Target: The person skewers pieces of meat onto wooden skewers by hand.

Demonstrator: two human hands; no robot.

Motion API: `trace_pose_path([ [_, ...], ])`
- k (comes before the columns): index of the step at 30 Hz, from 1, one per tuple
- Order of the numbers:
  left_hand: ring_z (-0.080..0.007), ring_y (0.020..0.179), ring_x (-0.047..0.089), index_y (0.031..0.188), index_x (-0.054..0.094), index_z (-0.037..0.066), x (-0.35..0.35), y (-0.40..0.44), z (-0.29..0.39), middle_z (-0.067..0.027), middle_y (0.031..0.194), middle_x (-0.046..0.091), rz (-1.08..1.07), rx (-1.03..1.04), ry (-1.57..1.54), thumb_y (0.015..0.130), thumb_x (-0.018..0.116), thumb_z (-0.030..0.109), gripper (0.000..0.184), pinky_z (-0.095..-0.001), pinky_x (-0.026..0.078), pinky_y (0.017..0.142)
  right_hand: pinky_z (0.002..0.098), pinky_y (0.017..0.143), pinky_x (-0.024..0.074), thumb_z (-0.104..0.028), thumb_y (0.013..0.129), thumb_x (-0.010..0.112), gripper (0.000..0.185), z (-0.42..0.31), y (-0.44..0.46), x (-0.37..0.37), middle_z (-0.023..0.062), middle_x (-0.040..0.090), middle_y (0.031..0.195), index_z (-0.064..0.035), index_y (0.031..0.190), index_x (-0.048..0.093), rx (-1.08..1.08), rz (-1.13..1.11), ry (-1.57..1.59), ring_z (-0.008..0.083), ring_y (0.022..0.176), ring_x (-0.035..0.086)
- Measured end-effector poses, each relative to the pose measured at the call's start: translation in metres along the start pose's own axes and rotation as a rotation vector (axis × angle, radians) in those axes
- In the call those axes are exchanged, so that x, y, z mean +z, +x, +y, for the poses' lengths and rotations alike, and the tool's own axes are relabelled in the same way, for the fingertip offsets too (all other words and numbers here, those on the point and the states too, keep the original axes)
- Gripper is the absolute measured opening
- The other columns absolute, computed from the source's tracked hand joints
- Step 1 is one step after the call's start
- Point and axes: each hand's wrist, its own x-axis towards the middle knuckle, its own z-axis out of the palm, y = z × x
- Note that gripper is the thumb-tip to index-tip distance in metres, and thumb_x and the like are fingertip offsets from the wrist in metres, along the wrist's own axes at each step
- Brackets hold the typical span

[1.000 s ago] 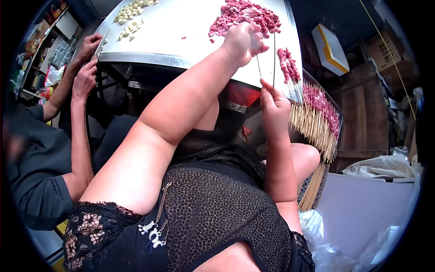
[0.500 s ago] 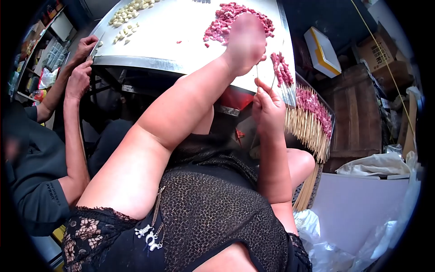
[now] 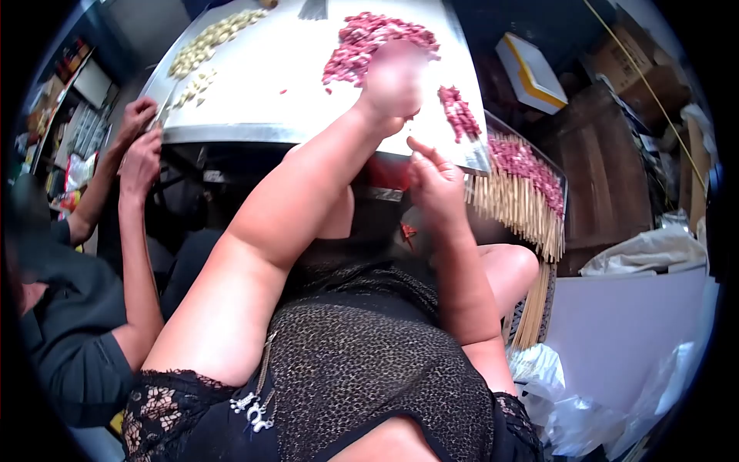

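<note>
My left hand (image 3: 394,83) is at the near edge of a heap of small raw meat pieces (image 3: 356,46) on the metal-topped table. It is blurred; its fingers look curled in, and whatever they hold is hidden. Just below and to the right, over the table's front edge, my right hand (image 3: 437,181) pinches with thumb and forefinger. A thin wooden skewer was in that pinch a moment earlier; it barely shows now. Several meat-loaded skewers (image 3: 459,114) lie on the table's right corner, to the right of my hands.
Many loaded skewers (image 3: 531,173) fill a tray right of the table, with bare sticks (image 3: 533,316) below it. Peeled garlic cloves (image 3: 204,48) lie at the table's far left. A co-worker's hands (image 3: 141,146) are at the left edge. A white-and-yellow box (image 3: 531,73) stands at right.
The view has shifted, so the table sits lower and further left. My hands remain close together. The skewer seen between them earlier is now hard to see.
</note>
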Motion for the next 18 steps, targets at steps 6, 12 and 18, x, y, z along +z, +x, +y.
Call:
trace_pose_path([
  [6, -0.0236, 0.097, 0.056, 0.121, 0.039, 0.004, 0.006, -0.002, 0.022, -0.0145, 0.103, 0.054, 0.002, -0.073, 0.07, 0.089, 0.05, 0.046, 0.054, -0.0361, 0.047, 0.079, 0.0204, 0.052, 0.0397, -0.009, 0.091, 0.052, 0.025, -0.024, 0.003, -0.029, -0.0023, 0.054, 0.065, -0.0028, 0.113, 0.061, -0.316, 0.166, -0.525, 0.0037, 0.057, 0.045],
  [12, -0.0161, 0.08, 0.062, 0.118, 0.051, 0.0, -0.044, 0.018, 0.056, -0.0091, 0.089, 0.064, 0.536, 0.212, 0.657, 0.089, 0.056, 0.012, 0.031, -0.0272, 0.051, 0.07, 0.0411, 0.069, 0.0488, -0.01, 0.083, 0.056, 0.02, -0.048, 0.011, -0.081, 0.0139, 0.064, 0.086, -0.0067, 0.1, 0.064, -0.541, 0.413, -1.594, 0.0297, 0.076, 0.062],
  [18, -0.0146, 0.084, 0.061, 0.095, 0.068, 0.003, -0.07, 0.02, 0.052, -0.0075, 0.091, 0.067, 0.229, 0.091, 1.49, 0.076, 0.061, 0.0, 0.021, -0.0278, 0.048, 0.076, 0.0272, 0.06, 0.0469, -0.012, 0.089, 0.056, 0.024, -0.047, -0.004, -0.052, 0.0093, 0.063, 0.078, -0.0047, 0.111, 0.062, -0.724, 0.29, -1.018, 0.0186, 0.064, 0.061],
])
